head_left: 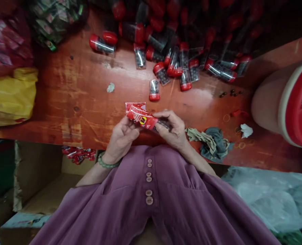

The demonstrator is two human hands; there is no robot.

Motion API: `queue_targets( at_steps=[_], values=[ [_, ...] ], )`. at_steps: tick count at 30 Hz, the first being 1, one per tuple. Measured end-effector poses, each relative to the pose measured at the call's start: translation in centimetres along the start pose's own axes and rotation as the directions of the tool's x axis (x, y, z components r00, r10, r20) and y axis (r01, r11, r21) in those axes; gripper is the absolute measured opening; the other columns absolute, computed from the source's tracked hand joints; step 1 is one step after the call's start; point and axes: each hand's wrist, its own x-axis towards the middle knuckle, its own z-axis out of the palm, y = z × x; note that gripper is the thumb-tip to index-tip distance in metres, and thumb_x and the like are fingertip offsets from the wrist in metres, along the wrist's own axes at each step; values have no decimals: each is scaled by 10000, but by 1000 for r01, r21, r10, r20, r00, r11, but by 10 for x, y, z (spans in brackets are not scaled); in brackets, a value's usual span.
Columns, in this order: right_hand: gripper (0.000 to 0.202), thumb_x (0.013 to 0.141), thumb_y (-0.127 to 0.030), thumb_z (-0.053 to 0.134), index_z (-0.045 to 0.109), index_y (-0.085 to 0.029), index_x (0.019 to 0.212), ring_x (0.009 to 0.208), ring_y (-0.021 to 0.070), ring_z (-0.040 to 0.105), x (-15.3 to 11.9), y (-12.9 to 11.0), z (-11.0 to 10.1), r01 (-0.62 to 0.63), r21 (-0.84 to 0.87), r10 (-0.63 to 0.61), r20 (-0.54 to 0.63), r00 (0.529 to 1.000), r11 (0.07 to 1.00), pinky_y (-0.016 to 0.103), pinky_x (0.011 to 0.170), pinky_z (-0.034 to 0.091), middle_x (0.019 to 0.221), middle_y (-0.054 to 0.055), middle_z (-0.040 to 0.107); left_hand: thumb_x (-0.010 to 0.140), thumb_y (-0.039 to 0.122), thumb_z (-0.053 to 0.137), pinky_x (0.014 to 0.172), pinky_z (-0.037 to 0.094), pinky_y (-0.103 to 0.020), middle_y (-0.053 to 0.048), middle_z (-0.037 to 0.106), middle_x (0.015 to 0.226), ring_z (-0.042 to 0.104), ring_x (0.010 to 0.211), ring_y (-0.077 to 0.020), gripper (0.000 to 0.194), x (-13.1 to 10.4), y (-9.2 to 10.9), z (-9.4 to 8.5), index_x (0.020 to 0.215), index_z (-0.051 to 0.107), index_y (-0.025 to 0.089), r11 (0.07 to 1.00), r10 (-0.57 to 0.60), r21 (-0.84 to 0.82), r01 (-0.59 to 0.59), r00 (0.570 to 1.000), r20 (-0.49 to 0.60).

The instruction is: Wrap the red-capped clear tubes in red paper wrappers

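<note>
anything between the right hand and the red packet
Nothing visible: the right hand has its fingers on one end of the red packet. The nearest loose red-capped container lies beyond them on the table.

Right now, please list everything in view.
Shiny wooden table: one, reddish, centre
Glossy printed packet: one, red, held, centre
Clear plastic tubes: many, red caps, far side
Bags: apparently three, yellow, pink, dark, left
Round tub: one, pale, red lid, right
Crumpled cloth: count unclear, greyish, right
Small balls: several, dark, right
Open cardboard box: one, brown, lower left
Filmy plastic: uncounted, whitish, lower right
Buttoned garment: one, purple, below
Left hand, right hand: one each, bare, centre
</note>
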Motion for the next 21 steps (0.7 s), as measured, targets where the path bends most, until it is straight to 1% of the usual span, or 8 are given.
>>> queue_targets(
  at_steps=[2, 5, 8, 10, 12, 14, 18, 21],
  values=[
    [191, 842, -178, 576, 624, -215, 1023, 742, 119, 613, 2, 1, 6, 127, -102, -128, -5, 992, 987, 270, 700, 527, 871, 6, 658, 714, 505, 809, 901, 552, -347, -84, 744, 994, 701, 939, -203, 434, 1, 2, 7, 994, 709, 189, 972, -153, -178, 156, 988, 31],
    [222, 846, -176, 608, 606, -217, 1065, 797, 127, 637, 3, 4, 14, 190, -124, -191, 7, 982, 974, 285, 753, 544, 916, 16, 664, 665, 423, 863, 851, 545, -300, -27, 746, 835, 692, 811, -157, 323, 8, 3, 14, 836, 722, 188, 944, -197, -282, 171, 978, -68],
    [348, 816, -279, 715, 570, -229, 1129, 830, 131, 649, 2, 6, 18, 15, 4, -15, 42, 999, 1000, 285, 771, 556, 976, 20, 670, 645, 390, 878, 845, 538, -290, -16, 751, 838, 689, 795, -146, 323, 18, 2, 16, 849, 731, 187, 940, -186, -317, 128, 970, -160],
    [408, 788, -353, 748, 560, -236, 1131, 848, 135, 659, 2, 6, 17, -157, 131, 144, 104, 984, 979, 284, 779, 567, 997, 19, 678, 648, 387, 875, 837, 535, -284, -13, 750, 837, 683, 778, -136, 318, 23, 1, 16, 846, 732, 183, 942, -165, -323, 95, 966, -199],
    [339, 804, -377, 721, 579, -238, 1079, 816, 131, 662, 2, 6, 15, -276, 203, 251, 141, 958, 940, 279, 761, 573, 965, 9, 686, 634, 373, 884, 808, 531, -264, 6, 740, 796, 668, 734, -116, 294, 27, -1, 15, 795, 728, 184, 949, -118, -314, 37, 963, -244],
    [233, 835, -358, 681, 614, -238, 1023, 768, 127, 655, 3, 5, 13, -304, 174, 289, 107, 951, 937, 279, 739, 570, 919, 4, 694, 615, 355, 894, 775, 526, -245, 21, 727, 755, 650, 693, -100, 278, 30, -2, 14, 749, 722, 182, 960, -75, -280, -3, 961, -268],
    [186, 818, -321, 704, 686, -236, 983, 817, 157, 661, 6, 3, 8, -173, 37, 172, 46, 984, 984, 324, 800, 561, 928, 28, 722, 597, 375, 896, 822, 544, -293, 4, 730, 774, 667, 730, -131, 309, 34, 0, 9, 758, 717, 182, 980, -43, -198, 3, 979, -197],
    [216, 805, -351, 723, 686, -231, 981, 758, 142, 658, 7, 5, 10, -247, 169, 232, 108, 967, 954, 301, 736, 565, 904, 18, 721, 640, 400, 863, 899, 557, -373, -21, 742, 835, 698, 821, -181, 302, 37, 5, 6, 811, 719, 196, 981, -35, -192, 12, 993, -113]
  ],
)
